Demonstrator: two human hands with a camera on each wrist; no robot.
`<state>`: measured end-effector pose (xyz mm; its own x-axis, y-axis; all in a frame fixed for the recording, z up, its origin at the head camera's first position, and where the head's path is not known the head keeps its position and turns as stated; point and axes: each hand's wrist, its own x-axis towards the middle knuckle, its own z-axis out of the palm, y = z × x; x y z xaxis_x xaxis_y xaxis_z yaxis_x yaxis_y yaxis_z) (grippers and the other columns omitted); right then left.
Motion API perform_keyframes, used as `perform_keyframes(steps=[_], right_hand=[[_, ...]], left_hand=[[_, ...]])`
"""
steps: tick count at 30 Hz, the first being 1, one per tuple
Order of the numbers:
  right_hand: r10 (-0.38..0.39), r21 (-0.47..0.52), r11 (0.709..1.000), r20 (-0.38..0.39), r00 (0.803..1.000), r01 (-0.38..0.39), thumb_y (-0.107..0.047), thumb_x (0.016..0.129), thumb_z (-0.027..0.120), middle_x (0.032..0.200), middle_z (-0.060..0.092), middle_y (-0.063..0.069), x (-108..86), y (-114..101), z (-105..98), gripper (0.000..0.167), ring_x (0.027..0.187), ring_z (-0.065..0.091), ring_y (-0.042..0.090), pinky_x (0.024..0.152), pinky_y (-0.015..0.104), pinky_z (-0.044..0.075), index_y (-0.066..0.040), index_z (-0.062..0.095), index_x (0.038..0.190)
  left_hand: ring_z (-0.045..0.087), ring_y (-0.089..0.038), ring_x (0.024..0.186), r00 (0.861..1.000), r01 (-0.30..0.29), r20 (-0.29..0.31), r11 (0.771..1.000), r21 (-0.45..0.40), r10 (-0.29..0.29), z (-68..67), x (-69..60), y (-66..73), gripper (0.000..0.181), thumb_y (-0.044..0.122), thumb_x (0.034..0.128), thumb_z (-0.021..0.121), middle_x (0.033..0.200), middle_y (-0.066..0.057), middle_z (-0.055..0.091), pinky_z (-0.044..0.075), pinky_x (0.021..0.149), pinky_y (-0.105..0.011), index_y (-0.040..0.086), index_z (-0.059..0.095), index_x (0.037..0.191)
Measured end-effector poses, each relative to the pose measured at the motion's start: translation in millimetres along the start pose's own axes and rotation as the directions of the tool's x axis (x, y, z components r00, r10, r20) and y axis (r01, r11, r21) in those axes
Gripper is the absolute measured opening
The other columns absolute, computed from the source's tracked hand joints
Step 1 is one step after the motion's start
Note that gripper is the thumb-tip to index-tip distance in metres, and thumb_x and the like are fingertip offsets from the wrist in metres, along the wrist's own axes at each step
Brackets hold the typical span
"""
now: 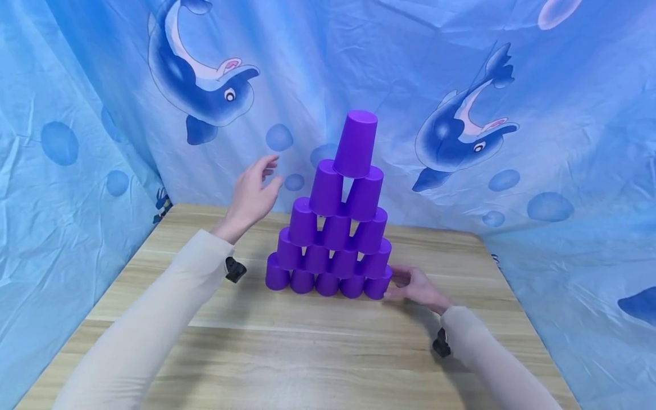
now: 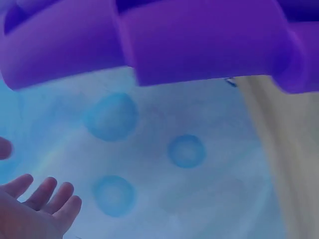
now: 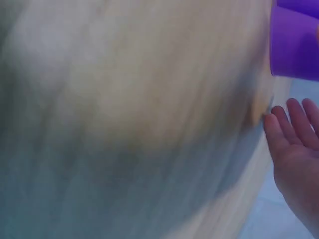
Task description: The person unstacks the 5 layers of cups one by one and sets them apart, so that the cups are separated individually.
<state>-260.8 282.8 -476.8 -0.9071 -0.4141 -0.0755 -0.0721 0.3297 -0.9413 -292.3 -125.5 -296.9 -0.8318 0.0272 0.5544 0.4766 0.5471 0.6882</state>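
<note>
Your left hand (image 1: 251,193), fingers relaxed, hovers beside smooth, tapered purple cups (image 1: 335,232) in a pyramid; beneath your right hand (image 1: 417,288), fingers loosely extended, lies a wood-grained table (image 1: 287,353).

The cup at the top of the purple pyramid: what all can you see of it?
The top cup is plain purple, smooth and plastic-looking, tapering from its rim to a narrower base. It stands upside down, its rim on the upturned bases of the two cups beneath. Neither the left hand nor the right hand touches it.
</note>
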Motion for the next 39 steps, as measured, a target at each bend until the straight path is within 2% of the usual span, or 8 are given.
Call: perform_keyframes(steps=[3, 7, 13, 19, 26, 32, 39], right_hand=[[-0.004, 0.024, 1.0, -0.015, 1.0, 0.004, -0.003, 0.075, 0.08, 0.129, 0.057, 0.016, 0.6, 3, 3, 0.066, 0.122, 0.049, 0.032, 0.106, 0.044, 0.034, 0.003, 0.05, 0.133], [-0.01, 0.048, 0.999, -0.049, 0.999, 0.012, -0.003, 0.074, 0.081, 0.126, 0.058, 0.017, 2.0, 7, 6, 0.064, 0.12, 0.051, 0.031, 0.105, 0.043, 0.035, 0.003, 0.053, 0.131], [-0.048, 0.067, 0.996, -0.042, 0.998, 0.051, -0.001, 0.074, 0.08, 0.124, 0.06, 0.015, 3.2, 10, 9, 0.063, 0.118, 0.054, 0.03, 0.104, 0.043, 0.036, 0.002, 0.053, 0.131], [-0.053, 0.057, 0.997, -0.075, 0.996, 0.058, -0.003, 0.072, 0.082, 0.12, 0.062, 0.015, 2.6, 10, 12, 0.061, 0.113, 0.058, 0.028, 0.1, 0.039, 0.042, 0.001, 0.057, 0.127], [-0.102, 0.081, 0.991, -0.087, 0.991, 0.109, 0.001, 0.071, 0.082, 0.118, 0.063, 0.017, 3.4, 10, 18, 0.06, 0.11, 0.06, 0.029, 0.097, 0.041, 0.044, 0.004, 0.057, 0.125], [-0.077, 0.094, 0.992, -0.109, 0.991, 0.087, 0.001, 0.071, 0.082, 0.117, 0.063, 0.017, 3.2, 13, 20, 0.058, 0.108, 0.061, 0.029, 0.092, 0.036, 0.048, 0.005, 0.057, 0.123], [-0.081, 0.094, 0.991, -0.11, 0.991, 0.091, -0.001, 0.071, 0.082, 0.118, 0.062, 0.018, 3.5, 19, 21, 0.059, 0.109, 0.06, 0.029, 0.093, 0.034, 0.048, 0.004, 0.057, 0.125]], left_hand=[[0.054, -0.02, 0.111, 0.998, -0.063, -0.001, 0.998, -0.026, 0.063, -0.7, 3.7, 21.4, 0.046, 0.036, 0.0972, 0.051, 0.122, -0.005, 0.058, 0.041, 0.096, -0.033, 0.012, 0.051, 0.136], [0.054, -0.014, 0.111, 0.994, -0.11, 0.016, 0.99, -0.086, 0.111, -1.4, 8.0, 47.0, 0.052, 0.046, 0.0972, 0.047, 0.122, -0.002, 0.058, 0.04, 0.098, -0.03, 0.013, 0.05, 0.137], [0.051, -0.008, 0.114, 0.991, -0.101, 0.076, 0.982, -0.16, 0.114, -1.4, 15.5, 78.8, 0.063, 0.054, 0.0886, 0.058, 0.125, 0.004, 0.056, 0.038, 0.098, -0.023, 0.019, 0.047, 0.14], [0.052, -0.006, 0.113, 0.988, -0.093, 0.108, 0.981, -0.172, 0.113, 2.9, 21.7, 103.6, 0.074, 0.057, 0.0806, 0.067, 0.125, 0.004, 0.056, 0.038, 0.097, -0.02, 0.02, 0.046, 0.141], [0.052, -0.006, 0.112, 0.987, -0.107, 0.099, 0.976, -0.191, 0.127, 9.5, 25.8, 115.0, 0.074, 0.055, 0.0788, 0.07, 0.124, 0.004, 0.057, 0.039, 0.095, -0.019, 0.018, 0.047, 0.139], [0.054, -0.009, 0.111, 0.987, -0.11, 0.094, 0.978, -0.176, 0.128, 15.3, 28.0, 118.1, 0.076, 0.055, 0.0777, 0.071, 0.124, 0.003, 0.058, 0.042, 0.093, -0.022, 0.018, 0.048, 0.139], [0.056, -0.007, 0.106, 0.988, -0.097, 0.101, 0.978, -0.186, 0.117, 20.0, 28.8, 120.2, 0.077, 0.055, 0.0753, 0.073, 0.119, 0.005, 0.06, 0.044, 0.089, -0.022, 0.017, 0.049, 0.138]])
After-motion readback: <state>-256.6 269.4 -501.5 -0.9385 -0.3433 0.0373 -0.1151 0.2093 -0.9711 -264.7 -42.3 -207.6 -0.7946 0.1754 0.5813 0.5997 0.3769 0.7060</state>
